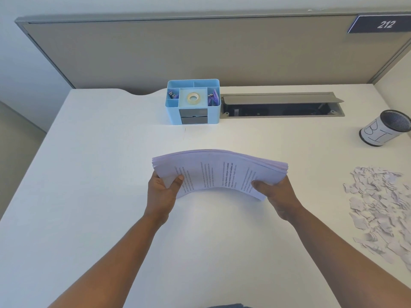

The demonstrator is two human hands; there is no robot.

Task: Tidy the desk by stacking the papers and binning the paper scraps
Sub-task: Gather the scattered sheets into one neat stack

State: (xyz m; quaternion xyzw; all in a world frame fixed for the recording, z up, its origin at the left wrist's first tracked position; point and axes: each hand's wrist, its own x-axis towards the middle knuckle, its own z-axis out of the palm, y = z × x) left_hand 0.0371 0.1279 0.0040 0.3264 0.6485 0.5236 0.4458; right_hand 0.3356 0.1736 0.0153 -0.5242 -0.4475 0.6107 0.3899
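A stack of printed white papers [219, 172] is held above the middle of the white desk [100, 174], bowed upward in an arch. My left hand [163, 192] grips its left end, thumb on top. My right hand [277, 194] grips its right end the same way. A heap of torn paper scraps [382, 207] lies on the desk at the right edge. A black mesh cup with a white hand-lettered label, the bin [383, 127], stands at the far right behind the scraps.
A light blue desk organiser [193, 103] with a tape roll and clips sits at the back centre. Right of it is an open cable tray [282, 105] set into the desk. A grey partition [200, 52] closes the back.
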